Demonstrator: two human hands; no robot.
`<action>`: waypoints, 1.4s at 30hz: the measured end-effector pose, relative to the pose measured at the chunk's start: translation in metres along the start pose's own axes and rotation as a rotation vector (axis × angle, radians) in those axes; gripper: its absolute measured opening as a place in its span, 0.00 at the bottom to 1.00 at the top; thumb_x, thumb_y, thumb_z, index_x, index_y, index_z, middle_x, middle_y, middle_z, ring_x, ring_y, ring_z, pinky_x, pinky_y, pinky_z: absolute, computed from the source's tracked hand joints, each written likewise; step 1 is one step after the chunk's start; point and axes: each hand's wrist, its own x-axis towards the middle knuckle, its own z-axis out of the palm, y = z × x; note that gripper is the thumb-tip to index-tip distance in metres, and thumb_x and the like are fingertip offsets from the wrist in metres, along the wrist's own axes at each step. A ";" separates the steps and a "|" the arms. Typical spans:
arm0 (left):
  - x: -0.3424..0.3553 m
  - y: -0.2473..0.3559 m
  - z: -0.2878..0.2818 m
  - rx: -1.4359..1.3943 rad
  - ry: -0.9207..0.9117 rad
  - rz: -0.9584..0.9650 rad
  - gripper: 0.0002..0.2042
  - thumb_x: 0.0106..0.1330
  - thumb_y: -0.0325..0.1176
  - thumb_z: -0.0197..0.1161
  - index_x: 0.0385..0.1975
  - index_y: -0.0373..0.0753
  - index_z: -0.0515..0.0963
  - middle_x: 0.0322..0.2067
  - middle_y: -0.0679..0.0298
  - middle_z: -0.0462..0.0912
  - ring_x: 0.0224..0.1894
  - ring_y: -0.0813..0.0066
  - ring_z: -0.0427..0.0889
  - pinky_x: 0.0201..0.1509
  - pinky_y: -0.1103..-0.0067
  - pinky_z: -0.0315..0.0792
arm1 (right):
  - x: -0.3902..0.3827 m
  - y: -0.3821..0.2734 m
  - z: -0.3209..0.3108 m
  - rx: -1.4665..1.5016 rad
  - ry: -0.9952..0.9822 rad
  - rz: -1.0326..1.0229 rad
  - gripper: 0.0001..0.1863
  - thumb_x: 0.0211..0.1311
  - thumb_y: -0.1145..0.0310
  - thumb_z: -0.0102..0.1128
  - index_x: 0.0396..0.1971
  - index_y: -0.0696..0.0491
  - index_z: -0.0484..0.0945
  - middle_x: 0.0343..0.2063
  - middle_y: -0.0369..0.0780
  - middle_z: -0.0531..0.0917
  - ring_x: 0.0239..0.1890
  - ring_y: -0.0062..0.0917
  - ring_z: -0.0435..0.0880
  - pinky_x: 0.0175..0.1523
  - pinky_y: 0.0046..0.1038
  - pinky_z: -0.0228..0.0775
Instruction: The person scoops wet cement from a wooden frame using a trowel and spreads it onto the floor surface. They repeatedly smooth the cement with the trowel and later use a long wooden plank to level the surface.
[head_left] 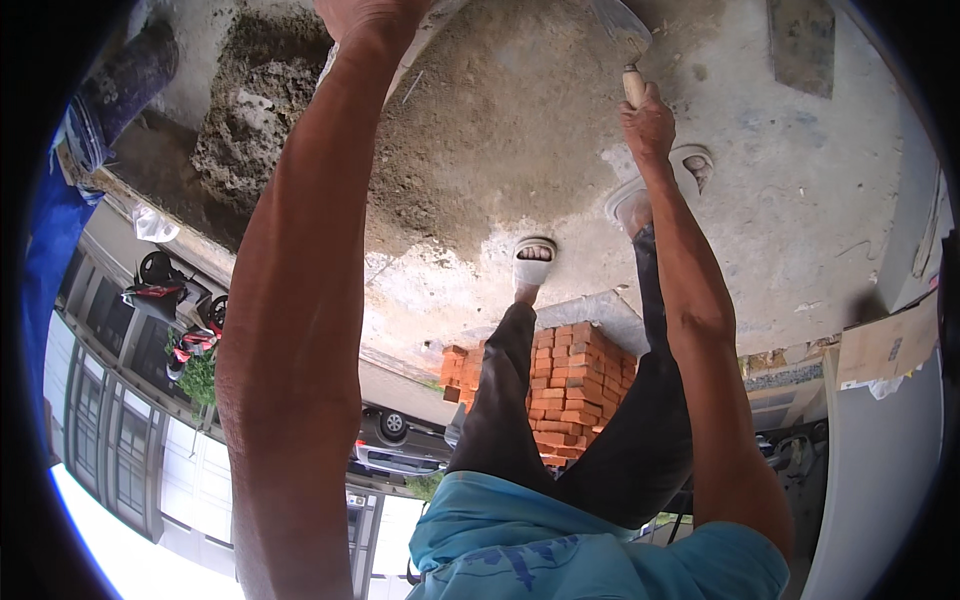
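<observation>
My right hand point(648, 128) is closed round the wooden handle of a trowel point(634, 84). The trowel's metal blade points away from me, over the concrete floor near the top edge of the view. My left hand point(368, 14) reaches far forward at the top edge, where the picture cuts off its fingers. Beside that wrist shows a pale, straight-edged piece point(428, 36); whether my left hand grips it cannot be seen. A dark heap of mortar or sand point(250, 110) lies left of my left forearm.
Loose sandy material point(430, 150) covers the floor between my arms. Behind my sandalled feet stands a stack of orange bricks point(565, 385). A dark cylindrical container point(130, 80) lies far left, near a blue sheet point(55, 250). A flat grey board point(802, 45) is at the far right.
</observation>
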 end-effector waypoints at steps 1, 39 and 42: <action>-0.001 -0.002 -0.006 0.026 0.027 0.007 0.25 0.70 0.50 0.44 0.35 0.31 0.78 0.37 0.38 0.79 0.44 0.37 0.77 0.49 0.56 0.68 | 0.004 0.003 0.008 -0.008 -0.004 -0.034 0.16 0.54 0.65 0.62 0.40 0.52 0.70 0.28 0.50 0.84 0.34 0.48 0.85 0.38 0.46 0.76; -0.001 -0.006 0.012 -0.014 -0.006 0.022 0.25 0.70 0.49 0.44 0.33 0.31 0.79 0.37 0.38 0.79 0.44 0.38 0.77 0.51 0.57 0.69 | -0.059 0.001 0.049 -0.189 -0.407 -0.092 0.17 0.55 0.64 0.64 0.42 0.53 0.73 0.31 0.50 0.84 0.37 0.44 0.86 0.41 0.43 0.78; -0.002 -0.007 0.004 0.027 0.032 0.005 0.25 0.70 0.49 0.45 0.33 0.31 0.80 0.36 0.38 0.80 0.44 0.38 0.77 0.50 0.57 0.69 | -0.043 -0.019 0.034 -0.088 -0.299 -0.045 0.17 0.56 0.63 0.64 0.41 0.53 0.71 0.31 0.50 0.85 0.37 0.43 0.86 0.41 0.43 0.78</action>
